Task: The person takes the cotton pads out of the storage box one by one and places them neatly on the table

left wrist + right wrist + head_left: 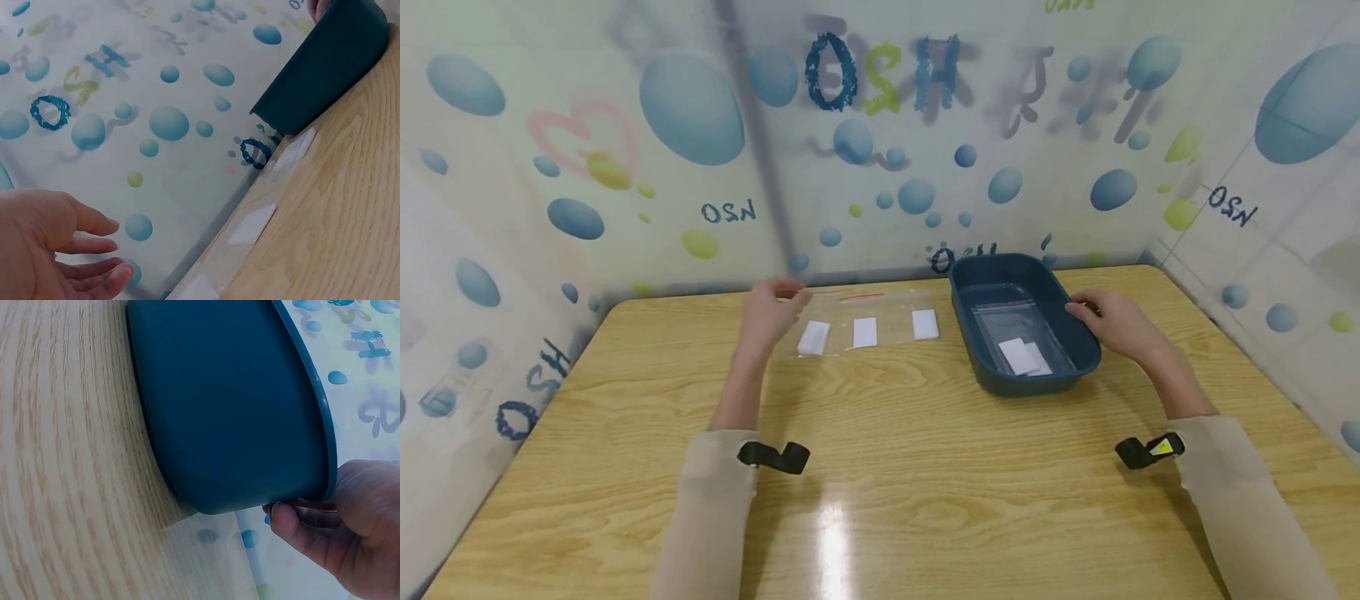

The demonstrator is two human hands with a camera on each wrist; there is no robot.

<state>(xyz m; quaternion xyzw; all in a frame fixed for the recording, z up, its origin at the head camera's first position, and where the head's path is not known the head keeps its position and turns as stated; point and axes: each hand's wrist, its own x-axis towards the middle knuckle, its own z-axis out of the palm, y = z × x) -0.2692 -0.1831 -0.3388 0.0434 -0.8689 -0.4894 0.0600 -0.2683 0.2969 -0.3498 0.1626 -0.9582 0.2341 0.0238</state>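
Note:
A dark blue plastic bin (1026,385) stands on the table toward the right. My right hand (1108,323) grips its right rim, and in the right wrist view the thumb (285,520) shows below the rim, fingers over it. Inside the bin lie clear zip bags (1003,321) with white inserts. Left of the bin, several clear bags (895,332) lie in a row, each holding a white piece (865,332). My left hand (770,312) hovers by the leftmost bag, its fingers loosely bent; the left wrist view shows nothing in them.
The wood-grain table (880,467) meets a patterned wall (880,167) right behind the bags and bin. Another wall rises along the table's right side (1300,292).

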